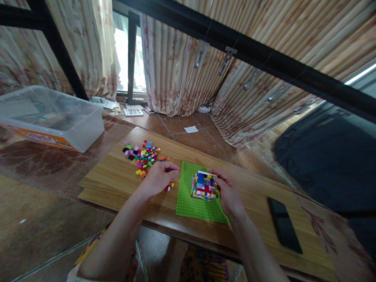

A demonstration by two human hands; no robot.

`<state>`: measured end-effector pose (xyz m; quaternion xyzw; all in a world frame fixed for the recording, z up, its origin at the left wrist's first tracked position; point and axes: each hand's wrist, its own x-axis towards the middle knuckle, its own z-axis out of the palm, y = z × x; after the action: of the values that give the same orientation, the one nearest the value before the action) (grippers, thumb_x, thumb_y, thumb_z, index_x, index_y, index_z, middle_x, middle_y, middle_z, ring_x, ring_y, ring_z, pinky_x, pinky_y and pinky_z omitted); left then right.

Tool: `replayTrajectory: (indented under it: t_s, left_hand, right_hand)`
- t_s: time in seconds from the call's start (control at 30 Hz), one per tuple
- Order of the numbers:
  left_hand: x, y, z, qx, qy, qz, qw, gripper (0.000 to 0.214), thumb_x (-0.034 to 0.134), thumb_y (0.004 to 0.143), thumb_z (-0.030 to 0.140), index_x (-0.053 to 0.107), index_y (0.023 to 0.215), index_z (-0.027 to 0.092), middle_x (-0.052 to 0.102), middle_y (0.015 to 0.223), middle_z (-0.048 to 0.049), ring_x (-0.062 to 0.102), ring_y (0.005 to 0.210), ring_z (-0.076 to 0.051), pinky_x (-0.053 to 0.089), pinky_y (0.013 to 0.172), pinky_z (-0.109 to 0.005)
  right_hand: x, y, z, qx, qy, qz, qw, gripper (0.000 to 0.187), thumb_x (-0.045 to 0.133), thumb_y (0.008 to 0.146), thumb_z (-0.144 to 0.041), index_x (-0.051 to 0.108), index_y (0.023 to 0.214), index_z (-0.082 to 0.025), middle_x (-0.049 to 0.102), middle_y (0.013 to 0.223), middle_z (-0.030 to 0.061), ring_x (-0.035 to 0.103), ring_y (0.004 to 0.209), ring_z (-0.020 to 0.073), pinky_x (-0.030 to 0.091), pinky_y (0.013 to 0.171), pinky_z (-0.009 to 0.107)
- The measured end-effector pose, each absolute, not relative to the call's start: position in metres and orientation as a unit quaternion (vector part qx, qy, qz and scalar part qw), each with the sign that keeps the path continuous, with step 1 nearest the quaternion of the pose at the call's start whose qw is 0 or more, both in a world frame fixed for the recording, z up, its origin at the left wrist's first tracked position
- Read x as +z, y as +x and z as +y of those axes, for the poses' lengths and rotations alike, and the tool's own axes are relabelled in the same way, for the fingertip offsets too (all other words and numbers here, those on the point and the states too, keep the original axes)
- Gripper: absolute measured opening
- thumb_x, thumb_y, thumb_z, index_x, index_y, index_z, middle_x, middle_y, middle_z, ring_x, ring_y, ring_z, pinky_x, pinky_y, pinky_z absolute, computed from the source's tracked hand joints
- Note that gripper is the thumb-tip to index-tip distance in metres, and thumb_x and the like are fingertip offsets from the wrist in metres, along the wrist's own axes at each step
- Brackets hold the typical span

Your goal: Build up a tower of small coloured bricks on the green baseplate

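Note:
A block built of many coloured small bricks stands on a green baseplate on a low wooden board. My right hand is at the block's right side, fingers curled against it. My left hand rests on the board just left of the baseplate, fingers pinched together over a few loose bricks; what it holds is hidden. A pile of loose coloured bricks lies beyond my left hand.
A black phone lies on the board at the right. A clear plastic bin sits on the floor at the far left. Curtains hang behind, with papers on the tiled floor. A dark cushion is at the right.

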<state>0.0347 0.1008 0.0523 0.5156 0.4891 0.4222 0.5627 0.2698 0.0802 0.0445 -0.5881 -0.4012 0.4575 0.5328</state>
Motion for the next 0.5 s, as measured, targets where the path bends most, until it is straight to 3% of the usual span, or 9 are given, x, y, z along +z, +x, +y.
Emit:
replayTrajectory:
  t_s: [0.27, 0.5]
  left_hand:
    - [0.0520, 0.0342, 0.1011, 0.422, 0.530, 0.487, 0.551, 0.012, 0.063, 0.069, 0.026, 0.069, 0.073, 0.016, 0.060, 0.058, 0.0027, 0.051, 0.054, -0.012, 0.039, 0.051, -0.022]
    - [0.0510, 0.0364, 0.1014, 0.417, 0.539, 0.486, 0.548, 0.013, 0.063, 0.069, 0.027, 0.069, 0.073, 0.016, 0.060, 0.057, 0.0025, 0.051, 0.053, -0.012, 0.038, 0.050, -0.022]
  right_hand:
    - [0.0398, 0.2661, 0.0801, 0.463, -0.588, -0.377, 0.545, 0.032, 0.065, 0.065, -0.030, 0.072, 0.095, -0.020, 0.072, 0.099, 0.0044, 0.066, 0.074, 0.0163, 0.054, 0.066, 0.029]
    - [0.0437, 0.2609, 0.0800, 0.469, -0.579, -0.358, 0.563, 0.029, 0.068, 0.062, -0.031, 0.072, 0.089, -0.020, 0.073, 0.088, 0.0018, 0.064, 0.067, 0.0142, 0.053, 0.061, 0.027]
